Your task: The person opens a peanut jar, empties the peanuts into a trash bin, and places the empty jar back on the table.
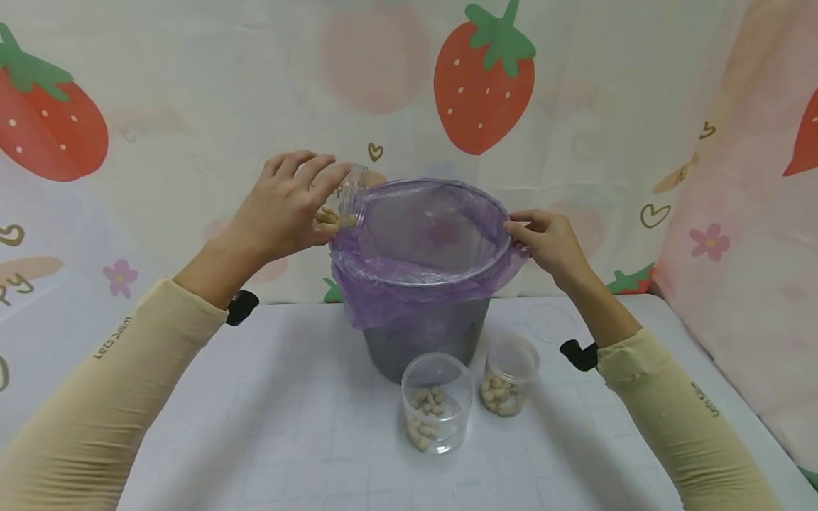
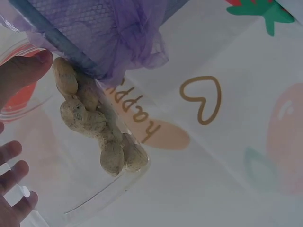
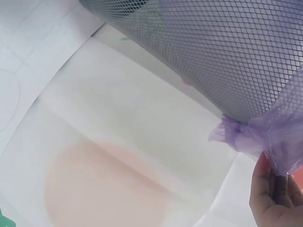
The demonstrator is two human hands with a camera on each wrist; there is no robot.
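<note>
Up at the left rim of a grey mesh bin, my left hand grips a clear plastic jar. The jar lies tilted, its mouth at the purple bag that lines the bin and folds over its rim. In the left wrist view, several unshelled peanuts lie along the jar's lower wall, with the thumb near its mouth. Across the bin, my right hand pinches the bag and rim between thumb and fingers. Bunched purple film shows at those fingertips in the right wrist view.
In front of the bin, a wide clear jar and a smaller clear jar stand side by side on the white table, each with peanuts inside. A strawberry-print cloth hangs close behind the bin.
</note>
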